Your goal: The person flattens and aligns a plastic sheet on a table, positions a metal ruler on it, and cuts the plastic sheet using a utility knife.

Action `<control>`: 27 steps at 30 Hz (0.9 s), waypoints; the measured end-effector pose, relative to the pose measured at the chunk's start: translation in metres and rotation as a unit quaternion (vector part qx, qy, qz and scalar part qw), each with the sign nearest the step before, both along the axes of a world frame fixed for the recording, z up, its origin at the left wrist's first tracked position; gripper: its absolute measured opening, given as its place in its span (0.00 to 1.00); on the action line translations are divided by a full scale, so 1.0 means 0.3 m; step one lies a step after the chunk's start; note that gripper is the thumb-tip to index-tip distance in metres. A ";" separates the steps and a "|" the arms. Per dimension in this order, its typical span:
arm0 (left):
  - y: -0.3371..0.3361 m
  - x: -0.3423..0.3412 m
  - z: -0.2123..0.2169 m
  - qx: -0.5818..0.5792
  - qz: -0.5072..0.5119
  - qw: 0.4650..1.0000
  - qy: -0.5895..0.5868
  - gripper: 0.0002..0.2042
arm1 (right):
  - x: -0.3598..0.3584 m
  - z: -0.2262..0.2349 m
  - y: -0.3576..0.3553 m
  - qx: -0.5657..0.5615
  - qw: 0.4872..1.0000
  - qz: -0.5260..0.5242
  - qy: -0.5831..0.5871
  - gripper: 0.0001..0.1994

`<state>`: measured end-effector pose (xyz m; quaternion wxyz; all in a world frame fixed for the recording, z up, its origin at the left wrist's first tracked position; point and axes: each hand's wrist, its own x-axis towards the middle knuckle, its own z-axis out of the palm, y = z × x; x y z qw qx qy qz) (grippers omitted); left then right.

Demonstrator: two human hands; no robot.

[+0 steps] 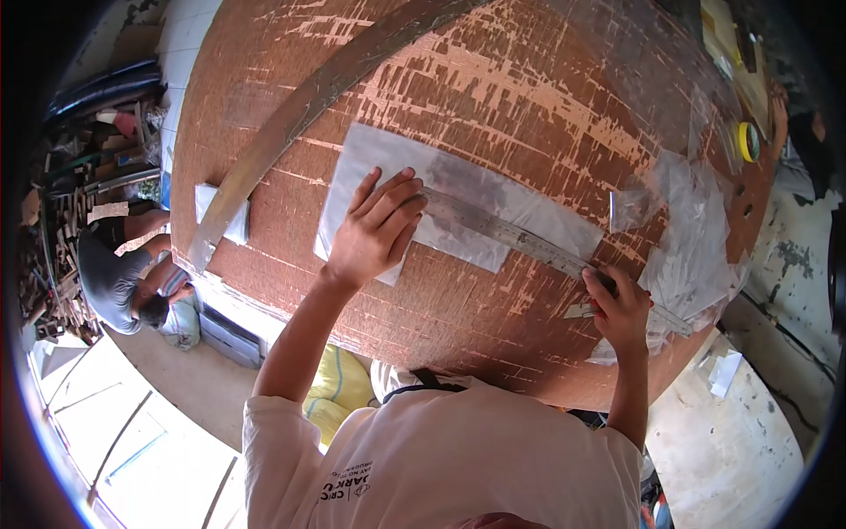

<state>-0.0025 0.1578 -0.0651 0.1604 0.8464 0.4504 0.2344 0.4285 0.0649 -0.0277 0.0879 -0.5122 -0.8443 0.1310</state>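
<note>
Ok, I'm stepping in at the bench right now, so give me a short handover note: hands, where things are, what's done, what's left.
Left hand: spread flat, pressing the metal ruler onto the clear plastic sheet.
Right hand: at the ruler's near end, closed on a small cutting tool; its blade is too small to make out.
The sheet lies on the brown worktable; a pile of clear plastic pieces sits at the right edge.
Done: ruler laid across the sheet.
Left: probably the cut along the ruler; no finished cut line is visible.

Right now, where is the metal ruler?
The metal ruler lies slanted across the clear plastic sheet on the brown table, left hand pressing it, right hand at its lower end.
</note>
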 end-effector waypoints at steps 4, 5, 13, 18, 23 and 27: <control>0.000 -0.001 0.004 -0.004 -0.001 1.000 -0.001 0.10 | -0.001 0.000 0.000 -0.002 1.000 -0.003 -0.001 0.35; -0.001 0.000 0.001 -0.006 -0.001 1.000 -0.001 0.10 | 0.000 -0.001 -0.001 -0.002 1.000 -0.002 -0.002 0.35; -0.003 -0.001 0.003 -0.004 0.001 1.000 0.002 0.10 | 0.003 -0.011 -0.009 0.001 1.000 -0.008 0.003 0.34; -0.003 0.000 0.001 -0.003 0.001 1.000 0.002 0.10 | 0.003 -0.008 -0.007 -0.003 1.000 -0.008 0.011 0.33; -0.001 0.005 -0.003 0.007 0.001 1.000 0.004 0.10 | -0.003 -0.013 -0.014 0.040 0.999 -0.020 0.021 0.32; 0.001 0.008 -0.009 0.016 0.005 1.000 0.009 0.09 | -0.019 -0.027 -0.017 0.062 0.996 -0.048 0.029 0.30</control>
